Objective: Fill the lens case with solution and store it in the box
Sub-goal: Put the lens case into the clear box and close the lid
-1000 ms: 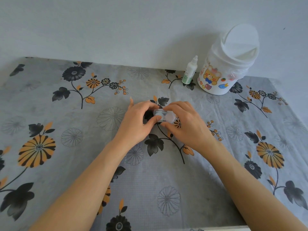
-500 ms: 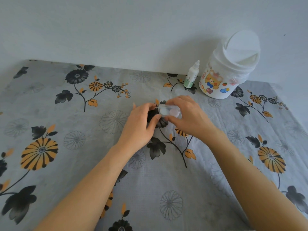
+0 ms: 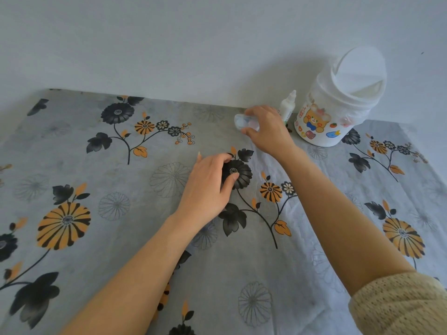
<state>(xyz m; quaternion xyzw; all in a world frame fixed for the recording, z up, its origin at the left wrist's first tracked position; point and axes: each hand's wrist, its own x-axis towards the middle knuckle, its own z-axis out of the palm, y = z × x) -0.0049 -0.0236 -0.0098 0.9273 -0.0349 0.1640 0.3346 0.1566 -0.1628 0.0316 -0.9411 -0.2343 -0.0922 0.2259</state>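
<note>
I have the lens case [image 3: 244, 122] pinched in my right hand [image 3: 267, 131], thumb under it and fingers curled over the top, and it's raised clear of the floral cloth [image 3: 72, 165], just left of the white tub [image 3: 338, 112] with the bear sticker. The case pokes out of the left side of my grip, away from the tub, its clear end showing past my fingertips. Whether it's filled and capped I can't tell from here; it looks closed, but that's only my read. The solution bottle [image 3: 287, 107] stands upright between my hand and the tub, close against the tub's left side. I judge I'm on the storing step, carrying the case toward the tub, which I take to be the box. Its swing lid sits on top, so the next move calls for lifting the case higher, clearing the bottle and pressing it in through the flap. My left hand [image 3: 208, 187] rests on the cloth well left of the tub and nearer me, fingers loosely bent, holding nothing.
</note>
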